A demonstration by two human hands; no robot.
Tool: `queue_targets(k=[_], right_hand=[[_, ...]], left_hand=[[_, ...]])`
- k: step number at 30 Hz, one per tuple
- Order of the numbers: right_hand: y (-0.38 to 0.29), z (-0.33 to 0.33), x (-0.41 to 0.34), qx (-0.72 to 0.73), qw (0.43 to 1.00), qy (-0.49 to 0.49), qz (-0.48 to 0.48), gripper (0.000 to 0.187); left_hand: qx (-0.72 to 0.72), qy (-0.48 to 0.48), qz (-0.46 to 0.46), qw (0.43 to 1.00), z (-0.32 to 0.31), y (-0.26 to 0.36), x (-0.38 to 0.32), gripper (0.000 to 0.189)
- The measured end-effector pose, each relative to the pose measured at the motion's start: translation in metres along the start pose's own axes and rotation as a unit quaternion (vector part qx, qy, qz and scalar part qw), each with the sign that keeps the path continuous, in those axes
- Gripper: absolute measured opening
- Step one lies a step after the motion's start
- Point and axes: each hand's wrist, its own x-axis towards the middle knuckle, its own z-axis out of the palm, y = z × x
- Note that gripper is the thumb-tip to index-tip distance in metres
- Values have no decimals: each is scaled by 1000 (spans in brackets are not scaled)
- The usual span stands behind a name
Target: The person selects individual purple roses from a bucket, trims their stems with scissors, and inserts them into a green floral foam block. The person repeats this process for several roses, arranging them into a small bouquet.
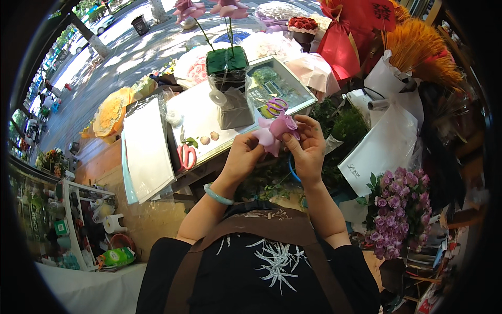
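Between both hands is a pink-purple rose bloom point(277, 129) with its outer petals spread. My left hand point(244, 157) pinches the lower left petals between thumb and fingers. My right hand point(308, 147) holds the bloom's right side, the thumb against the petals. Beyond them, a grey pot point(235, 108) carries a green floral foam block point(226, 62) with pink roses point(229, 10) standing on long stems. Pink-handled scissors point(186, 155) lie at the table's left edge, near small round pieces point(204, 140). Purple-handled scissors point(277, 106) lie just behind the bloom.
White wrapping sheets point(151, 153) lie left on the table point(210, 153). A glass-topped box point(310, 98) is behind my right hand. Purple roses point(400, 212) stand at the right, below orange dried stalks point(415, 47). A white shelf point(76, 223) is at the lower left.
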Motion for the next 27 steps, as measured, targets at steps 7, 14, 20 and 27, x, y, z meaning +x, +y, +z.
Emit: queue_targets(k=[7,14,20,27], right_hand=[[11,7,-4,-90,990,31,-103,32],[1,4,2,-370,896,29,-244,23],[-1,-2,7,-506,761,-5,-407,26],[-5,-11,14,-538,702,-90,-458,35]], left_hand=[[22,29,9,999,-1,-2,0,17],[11,25,3,1000,-2,-2,2,13],[-31,-8,-34,999,2,3,-1,13],[-23,-59,-68,996,-3,4,2,19]])
